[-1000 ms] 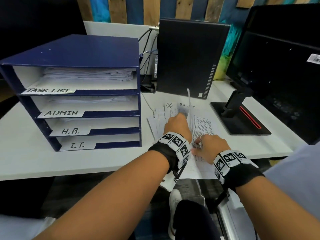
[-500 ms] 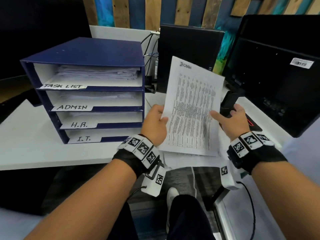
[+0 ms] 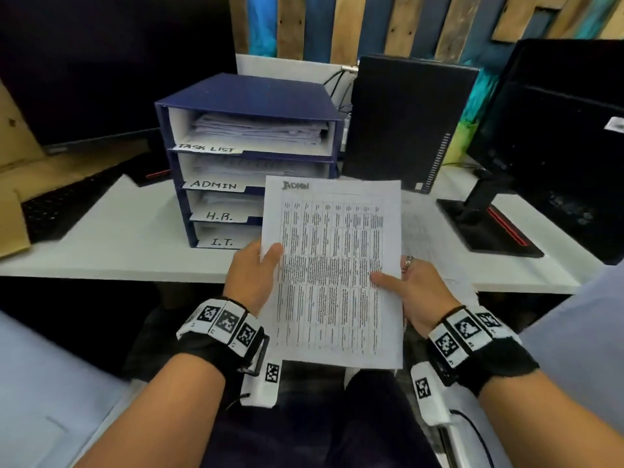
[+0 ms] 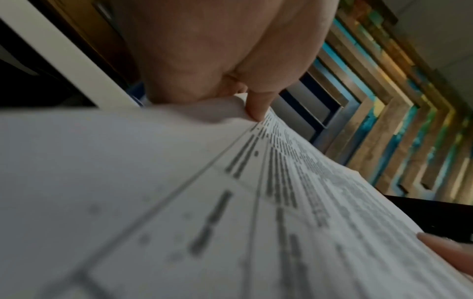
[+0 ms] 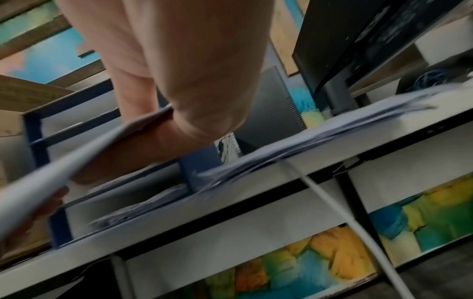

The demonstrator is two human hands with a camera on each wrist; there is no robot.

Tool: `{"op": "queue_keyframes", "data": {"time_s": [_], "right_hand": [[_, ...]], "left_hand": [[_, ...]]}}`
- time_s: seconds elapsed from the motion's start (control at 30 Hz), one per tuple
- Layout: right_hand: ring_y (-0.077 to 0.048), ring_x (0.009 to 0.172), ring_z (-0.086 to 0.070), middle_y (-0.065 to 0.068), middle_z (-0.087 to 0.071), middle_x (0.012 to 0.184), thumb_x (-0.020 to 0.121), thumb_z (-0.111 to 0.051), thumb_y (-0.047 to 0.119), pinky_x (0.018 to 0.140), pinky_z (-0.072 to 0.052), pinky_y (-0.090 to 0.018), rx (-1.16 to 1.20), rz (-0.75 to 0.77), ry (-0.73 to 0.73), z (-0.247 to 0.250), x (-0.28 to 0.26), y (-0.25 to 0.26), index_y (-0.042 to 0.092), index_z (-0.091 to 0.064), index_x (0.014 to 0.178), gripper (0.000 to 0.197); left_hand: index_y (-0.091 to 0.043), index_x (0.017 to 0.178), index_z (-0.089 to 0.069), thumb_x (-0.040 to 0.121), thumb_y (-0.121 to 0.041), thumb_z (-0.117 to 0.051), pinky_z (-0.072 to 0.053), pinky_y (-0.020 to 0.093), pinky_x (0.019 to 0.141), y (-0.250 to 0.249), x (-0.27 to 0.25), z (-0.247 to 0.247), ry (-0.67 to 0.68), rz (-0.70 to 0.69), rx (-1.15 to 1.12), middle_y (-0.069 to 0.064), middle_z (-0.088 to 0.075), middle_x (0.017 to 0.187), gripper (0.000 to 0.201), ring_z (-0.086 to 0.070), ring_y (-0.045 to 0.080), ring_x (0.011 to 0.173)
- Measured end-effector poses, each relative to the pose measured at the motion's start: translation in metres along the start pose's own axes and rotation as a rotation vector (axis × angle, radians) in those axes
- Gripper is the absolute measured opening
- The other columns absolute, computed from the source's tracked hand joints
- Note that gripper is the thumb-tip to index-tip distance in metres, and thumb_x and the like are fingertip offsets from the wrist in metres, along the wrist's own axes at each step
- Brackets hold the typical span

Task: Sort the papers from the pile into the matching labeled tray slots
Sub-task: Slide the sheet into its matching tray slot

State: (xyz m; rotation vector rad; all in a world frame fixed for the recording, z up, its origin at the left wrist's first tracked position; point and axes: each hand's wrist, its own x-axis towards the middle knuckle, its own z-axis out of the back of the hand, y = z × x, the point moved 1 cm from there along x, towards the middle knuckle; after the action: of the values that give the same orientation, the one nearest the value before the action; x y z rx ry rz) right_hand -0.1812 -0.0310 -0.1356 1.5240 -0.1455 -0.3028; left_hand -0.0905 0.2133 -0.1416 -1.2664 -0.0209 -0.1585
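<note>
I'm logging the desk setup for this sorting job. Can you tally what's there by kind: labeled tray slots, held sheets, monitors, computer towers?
Labeled tray slots: 4, TASK LIST, ADMIN, H.R., I.T.
Held ADMIN sheet: 1
Monitors: 2, left monitor, right monitor
Computer tower: 1
Total: 8

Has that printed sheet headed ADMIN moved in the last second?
Yes. The ADMIN sheet was lying on the pile on the desk; both hands now hold it up in front of the blue tray rack.

Your tray (image 3: 175,184) stood on the desk (image 3: 111,244), left of the computer tower (image 3: 408,126). The paper pile (image 3: 422,231) lay between tray and monitor stand (image 3: 486,224), behind your held sheet (image 3: 334,271).
</note>
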Motion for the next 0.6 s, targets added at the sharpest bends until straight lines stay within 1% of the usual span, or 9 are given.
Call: {"op": "queue_keyframes", "data": {"time_s": [0.07, 0.1, 0.17, 0.27, 0.33, 0.4, 0.5, 0.57, 0.6], "right_hand": [[-0.028, 0.107, -0.071, -0.009, -0.075, 0.113, 0.087, -0.073, 0.005, 0.101, -0.050, -0.055, -0.050, -0.014, 0.069, -0.023, 0.000, -0.008, 0.007, -0.069, 0.116, 0.029], [-0.028, 0.107, -0.071, -0.008, -0.075, 0.113, 0.088, -0.072, 0.004, 0.101, -0.051, -0.055, -0.057, -0.030, 0.093, -0.035, 0.001, -0.010, 0.007, -0.070, 0.116, 0.029], [-0.028, 0.102, -0.073, -0.009, -0.075, 0.110, 0.090, -0.069, 0.003, 0.095, -0.054, -0.056, -0.053, -0.081, 0.133, -0.057, 0.003, -0.012, 0.006, -0.069, 0.118, 0.028], [-0.029, 0.096, -0.074, -0.011, -0.077, 0.105, 0.094, -0.067, 0.008, 0.082, -0.059, -0.058, -0.067, -0.152, 0.193, -0.080, 0.003, -0.013, 0.006, -0.067, 0.117, 0.022], [-0.029, 0.095, -0.074, -0.011, -0.077, 0.104, 0.096, -0.065, 0.010, 0.079, -0.060, -0.053, -0.052, -0.183, 0.213, -0.090, 0.004, -0.014, 0.004, -0.065, 0.116, 0.021], [-0.030, 0.094, -0.075, -0.011, -0.076, 0.107, 0.096, -0.065, 0.011, 0.073, -0.062, -0.049, -0.030, -0.229, 0.257, -0.095, 0.002, -0.014, 0.006, -0.063, 0.120, 0.025], [-0.038, 0.082, -0.075, -0.013, -0.073, 0.114, 0.099, -0.061, 0.015, 0.058, -0.062, -0.034, -0.016, -0.269, 0.307, -0.103, 0.000, -0.008, 0.015, -0.058, 0.127, 0.028], [-0.037, 0.074, -0.074, -0.013, -0.072, 0.116, 0.101, -0.058, 0.015, 0.050, -0.057, -0.027, 0.001, -0.233, 0.242, -0.106, 0.006, -0.001, 0.016, -0.057, 0.128, 0.026], [-0.035, 0.070, -0.074, -0.014, -0.072, 0.116, 0.102, -0.056, 0.014, 0.047, -0.055, -0.025, 0.017, -0.211, 0.194, -0.108, 0.012, 0.004, 0.014, -0.056, 0.127, 0.025]], "left_hand": [[-0.008, 0.103, -0.069, 0.101, -0.030, -0.049, -0.045, 0.026, 0.069, 0.013, -0.005, 0.020, -0.030, 0.064, 0.024, 0.001, -0.071, 0.095, 0.029, -0.066, 0.019, 0.086], [-0.008, 0.099, -0.069, 0.102, -0.029, -0.049, -0.044, 0.024, 0.065, 0.018, -0.007, 0.030, -0.036, 0.099, 0.052, 0.000, -0.070, 0.091, 0.029, -0.065, 0.016, 0.082], [-0.008, 0.096, -0.069, 0.102, -0.029, -0.048, -0.040, 0.021, 0.058, 0.026, -0.006, 0.050, -0.047, 0.162, 0.126, -0.001, -0.069, 0.087, 0.030, -0.062, 0.010, 0.075], [-0.006, 0.094, -0.068, 0.101, -0.029, -0.048, -0.038, 0.022, 0.056, 0.032, 0.005, 0.078, -0.084, 0.203, 0.175, 0.004, -0.068, 0.086, 0.032, -0.062, 0.015, 0.074], [-0.002, 0.087, -0.066, 0.101, -0.029, -0.048, -0.037, 0.025, 0.056, 0.030, 0.016, 0.093, -0.123, 0.215, 0.229, 0.008, -0.066, 0.081, 0.035, -0.060, 0.022, 0.072], [0.001, 0.085, -0.065, 0.100, -0.029, -0.049, -0.037, 0.026, 0.057, 0.022, 0.029, 0.100, -0.143, 0.223, 0.256, 0.016, -0.065, 0.081, 0.037, -0.057, 0.026, 0.069], [0.007, 0.088, -0.064, 0.098, -0.031, -0.052, -0.040, 0.029, 0.061, 0.007, 0.052, 0.105, -0.165, 0.223, 0.200, 0.023, -0.066, 0.085, 0.041, -0.060, 0.029, 0.072], [0.000, 0.081, -0.060, 0.097, -0.033, -0.054, -0.038, 0.029, 0.059, -0.004, 0.065, 0.106, -0.165, 0.220, 0.167, 0.020, -0.055, 0.076, 0.037, -0.053, 0.026, 0.065], [-0.004, 0.081, -0.058, 0.095, -0.035, -0.055, -0.040, 0.029, 0.061, -0.008, 0.071, 0.107, -0.168, 0.223, 0.136, 0.020, -0.052, 0.074, 0.033, -0.052, 0.026, 0.063]]}}
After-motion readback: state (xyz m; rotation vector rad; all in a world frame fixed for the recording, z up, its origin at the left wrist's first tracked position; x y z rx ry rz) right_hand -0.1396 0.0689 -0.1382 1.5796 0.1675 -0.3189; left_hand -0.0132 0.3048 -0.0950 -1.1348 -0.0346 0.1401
